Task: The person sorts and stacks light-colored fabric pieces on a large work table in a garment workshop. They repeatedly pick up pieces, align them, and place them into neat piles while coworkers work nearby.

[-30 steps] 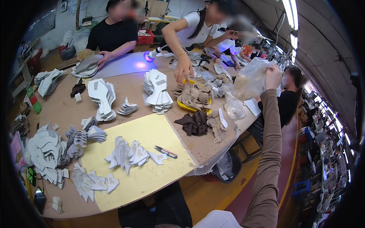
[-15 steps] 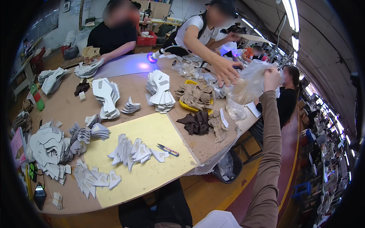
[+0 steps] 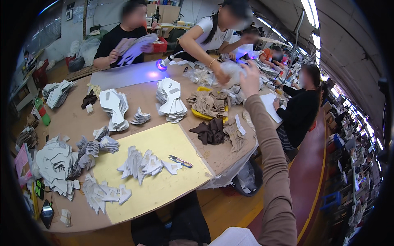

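Observation:
My right arm, in a brown sleeve, reaches up over the right side of the table. My right hand (image 3: 250, 78) is open, its fingers raised and apart, beside a crumpled clear plastic bag (image 3: 232, 73). Whether a fingertip touches the bag, I cannot tell. Across the table, a co-worker's hand (image 3: 221, 76) is on the bag's left side. Below lie a yellow tray (image 3: 200, 114) heaped with tan fabric pieces (image 3: 208, 102), dark brown fabric (image 3: 208, 131) and more tan pieces (image 3: 234, 137) with a white slip. My left hand is out of view.
Stacks of white cut pieces (image 3: 170, 98) stand about the table. Small thread snips (image 3: 180, 161) lie on a yellow sheet (image 3: 164, 188) near more white pieces (image 3: 141, 164). A lamp (image 3: 162, 64) shines at the far side. Co-workers sit or stand around; a bin (image 3: 249, 180) is below the edge.
My right hand has moved left and let go of the bag's raised edge. The bag has dropped and bunched leftward with the co-worker's hand. Another co-worker has lifted a stack of pieces.

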The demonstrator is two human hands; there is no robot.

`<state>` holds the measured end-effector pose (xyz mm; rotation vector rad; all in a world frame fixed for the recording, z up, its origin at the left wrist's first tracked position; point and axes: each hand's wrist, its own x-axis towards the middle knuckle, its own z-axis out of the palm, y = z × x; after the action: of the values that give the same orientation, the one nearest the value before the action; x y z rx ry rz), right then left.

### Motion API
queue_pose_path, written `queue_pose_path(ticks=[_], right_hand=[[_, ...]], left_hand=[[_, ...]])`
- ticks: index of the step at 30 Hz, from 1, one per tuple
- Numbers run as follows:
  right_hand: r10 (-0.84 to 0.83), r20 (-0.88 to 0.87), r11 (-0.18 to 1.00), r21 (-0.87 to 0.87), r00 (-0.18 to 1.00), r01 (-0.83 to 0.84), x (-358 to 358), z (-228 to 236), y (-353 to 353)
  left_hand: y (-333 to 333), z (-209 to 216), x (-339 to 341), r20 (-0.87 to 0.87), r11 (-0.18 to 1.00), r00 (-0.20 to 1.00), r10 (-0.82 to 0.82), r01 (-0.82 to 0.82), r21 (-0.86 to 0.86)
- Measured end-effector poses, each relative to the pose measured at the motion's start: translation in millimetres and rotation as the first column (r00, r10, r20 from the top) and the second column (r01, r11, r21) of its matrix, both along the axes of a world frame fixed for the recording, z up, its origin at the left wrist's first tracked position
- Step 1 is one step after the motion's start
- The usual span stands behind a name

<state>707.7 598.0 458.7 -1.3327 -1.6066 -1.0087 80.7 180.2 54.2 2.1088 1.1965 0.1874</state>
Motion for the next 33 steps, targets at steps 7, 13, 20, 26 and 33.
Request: queue_pose_path(ticks=[7, 13, 20, 26, 33], right_hand=[[0.127, -0.026, 0.606, -0.789, 0.992, -0.098, -58, -131, 12], [-0.073, -0.321, 0.518, -0.821, 0.944, -0.239, -53, -86, -19], [0.038, -0.402, 0.651, -0.684, 0.915, -0.328, -29, -39, -130], [-0.18, -0.212, 0.678, -0.735, 0.96, -0.035, -9, -123, -167], [-0.296, -0.386, 0.721, -0.69, 0.874, -0.061, -3, -184, -148]], left_hand=[[-3, 0, -2, -0.004, 1.0, 1.0, -0.008, 0.008, 0.004], [-8, 2, -6, -0.008, 1.0, 1.0, -0.014, 0.014, -0.015], [-11, -4, -11, -0.011, 0.998, 0.999, -0.033, 0.032, -0.047], [-16, -9, -18, -0.015, 0.997, 0.998, -0.066, 0.065, -0.051], [-18, -10, -22, -0.035, 0.995, 0.996, -0.081, 0.079, -0.056]])
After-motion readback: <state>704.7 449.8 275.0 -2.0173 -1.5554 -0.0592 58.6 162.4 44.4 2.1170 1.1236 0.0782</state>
